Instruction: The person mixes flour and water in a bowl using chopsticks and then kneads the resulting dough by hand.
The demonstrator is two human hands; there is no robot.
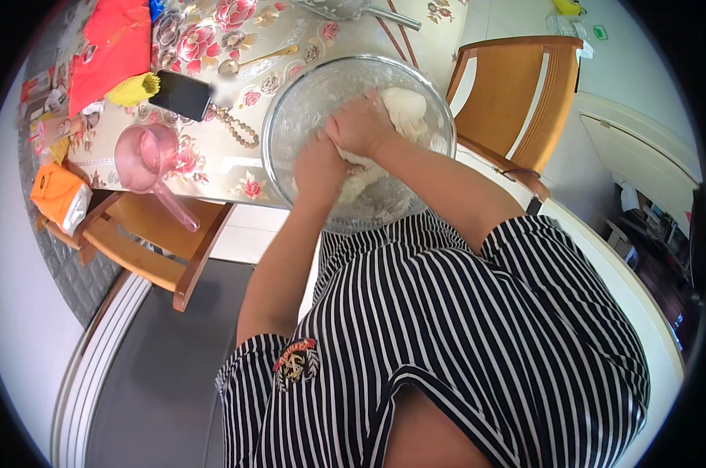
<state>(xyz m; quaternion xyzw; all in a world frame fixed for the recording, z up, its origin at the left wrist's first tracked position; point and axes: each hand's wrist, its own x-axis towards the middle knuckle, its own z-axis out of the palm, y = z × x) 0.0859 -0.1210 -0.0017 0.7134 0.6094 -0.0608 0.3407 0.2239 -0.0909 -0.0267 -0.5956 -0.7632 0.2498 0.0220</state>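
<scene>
A large round bowl (pixel 282 181), see-through with a shiny rim, stands at the table's near edge, its inner wall smeared with flour or dough. Pale dough (pixel 404 108) lies in it, partly under my hands. My left hand (pixel 322 167) presses at the dough's left side, fingers curled and pointing down. Against it, up and to the right, my right hand (pixel 360 121) bears on the dough with bent fingers. Both hands touch each other near the bowl's middle. The fingertips are mostly hidden, so whether they grip the dough or only press it does not show.
Left of the bowl on the flowered tablecloth (pixel 221 169) lie a bead bracelet (pixel 238 128), a black phone (pixel 183 95), a spoon (pixel 271 57) and a pink plastic dipper (pixel 145 158). A metal pan (pixel 344 7) stands beyond. Wooden chairs flank the table, right (pixel 505 99) and left (pixel 148 257).
</scene>
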